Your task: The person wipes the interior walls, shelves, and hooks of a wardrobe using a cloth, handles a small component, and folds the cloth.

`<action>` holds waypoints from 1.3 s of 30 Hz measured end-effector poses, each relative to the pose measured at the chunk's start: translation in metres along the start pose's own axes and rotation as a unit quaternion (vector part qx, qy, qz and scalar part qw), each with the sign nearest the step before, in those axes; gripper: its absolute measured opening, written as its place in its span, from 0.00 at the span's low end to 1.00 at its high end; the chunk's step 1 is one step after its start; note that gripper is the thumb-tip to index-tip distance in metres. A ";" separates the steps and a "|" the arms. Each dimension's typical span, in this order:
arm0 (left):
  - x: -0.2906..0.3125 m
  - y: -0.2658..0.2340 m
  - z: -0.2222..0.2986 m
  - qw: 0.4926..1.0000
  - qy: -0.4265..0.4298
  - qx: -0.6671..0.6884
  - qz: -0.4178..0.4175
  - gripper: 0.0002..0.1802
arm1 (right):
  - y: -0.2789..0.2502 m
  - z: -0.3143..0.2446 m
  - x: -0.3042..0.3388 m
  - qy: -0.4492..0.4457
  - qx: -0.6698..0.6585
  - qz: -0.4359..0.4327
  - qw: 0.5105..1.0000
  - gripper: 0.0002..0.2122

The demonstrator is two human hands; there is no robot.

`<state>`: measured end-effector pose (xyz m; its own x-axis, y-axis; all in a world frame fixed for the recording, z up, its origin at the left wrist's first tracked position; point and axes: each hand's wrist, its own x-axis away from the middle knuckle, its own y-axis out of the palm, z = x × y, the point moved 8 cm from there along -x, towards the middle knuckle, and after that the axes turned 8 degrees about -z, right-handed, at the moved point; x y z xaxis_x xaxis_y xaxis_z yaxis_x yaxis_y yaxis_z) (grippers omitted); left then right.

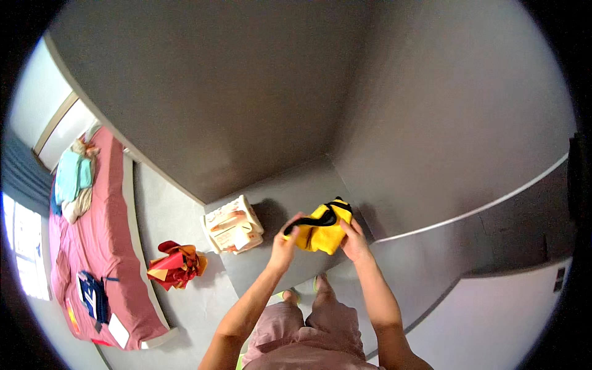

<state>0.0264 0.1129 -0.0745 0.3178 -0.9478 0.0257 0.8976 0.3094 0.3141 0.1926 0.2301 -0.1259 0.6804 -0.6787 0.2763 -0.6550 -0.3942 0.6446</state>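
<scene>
We see grey walls (234,92) at twelve o'clock. Between eight and nine are a pink-covered bed (117,246) and bright window (26,253).

Clothing of the wearer, viewed from above: the top (302,356) was a dusty pink and appeared plain; the shorts (336,316), of a similar pale pink, had wide, loose, softly creased legs. Footwear (316,283) of a light yellow-green showed in part at the feet. The left hand (285,248), right hand (356,243) and both forearms (377,296) were bare
</scene>
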 end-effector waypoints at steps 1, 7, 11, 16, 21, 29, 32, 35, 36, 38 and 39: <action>-0.001 0.002 -0.011 0.988 -0.036 0.150 0.028 0.22 | -0.007 -0.015 0.015 -0.047 0.021 0.010 0.999 0.20; -0.001 0.003 -0.060 0.910 -0.115 0.395 0.048 0.24 | -0.047 -0.056 0.081 -0.066 0.083 0.096 0.990 0.21; 0.002 0.023 -0.064 0.899 -0.154 0.408 0.041 0.25 | -0.072 -0.053 0.089 -0.047 0.183 0.076 0.979 0.23; -0.011 0.017 -0.040 0.900 -0.127 0.417 0.004 0.25 | -0.072 -0.052 0.075 -0.048 0.167 0.108 0.979 0.25; -0.034 0.010 -0.017 0.900 -0.112 0.419 0.044 0.24 | -0.054 -0.073 0.065 -0.042 0.102 0.033 0.993 0.23; 0.014 0.039 -0.149 0.907 -0.367 0.205 0.007 0.25 | 0.021 -0.108 0.099 -0.093 0.004 0.090 0.992 0.20; 0.055 0.082 -0.200 0.880 -0.413 0.217 -0.085 0.21 | -0.018 -0.074 0.067 -0.059 -0.016 0.178 0.982 0.20; 0.070 0.098 -0.220 0.869 -0.459 0.173 -0.062 0.20 | -0.113 -0.015 0.019 -0.077 -0.001 0.258 0.963 0.24; 0.072 0.066 -0.247 0.903 -0.411 0.119 0.019 0.19 | -0.130 0.010 0.005 -0.070 0.023 0.230 0.970 0.25; 0.073 0.044 -0.256 0.921 -0.371 0.066 0.095 0.18 | -0.142 0.016 -0.001 -0.057 0.427 0.218 0.876 0.26; 0.056 0.041 -0.231 0.948 -0.287 -0.100 0.093 0.19 | -0.146 0.011 -0.004 -0.093 0.594 0.150 0.785 0.26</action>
<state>0.1517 0.0905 -0.2794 0.3093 -0.7432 0.5932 0.9007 0.4292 0.0680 0.2819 0.2835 -0.2288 0.4489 -0.8869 0.1091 -0.6961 -0.4236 -0.5796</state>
